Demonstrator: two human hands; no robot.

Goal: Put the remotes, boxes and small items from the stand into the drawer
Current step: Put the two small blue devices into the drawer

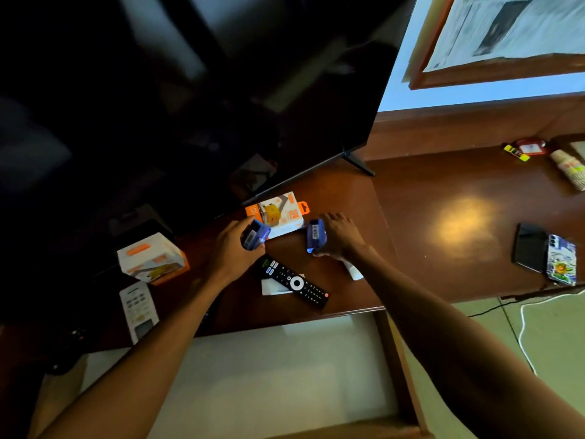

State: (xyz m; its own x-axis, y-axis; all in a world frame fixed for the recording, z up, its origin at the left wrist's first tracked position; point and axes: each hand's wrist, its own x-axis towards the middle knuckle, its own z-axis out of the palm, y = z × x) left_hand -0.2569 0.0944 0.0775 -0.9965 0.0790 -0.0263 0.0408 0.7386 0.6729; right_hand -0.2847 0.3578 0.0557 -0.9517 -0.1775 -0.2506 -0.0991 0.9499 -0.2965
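Two small blue boxes: one (pixel 254 237) clasped in my left hand (pixel 232 248), one (pixel 314 236) under my right hand's (pixel 340 237) closed fingers, mid-stand near its front edge above the open drawer (pixel 269 375). Likely light, stiff card; I'd grip the flat sides.

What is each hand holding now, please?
Left hand: closed on a small blue box.
Right hand: closed on another small blue box, low over the stand.
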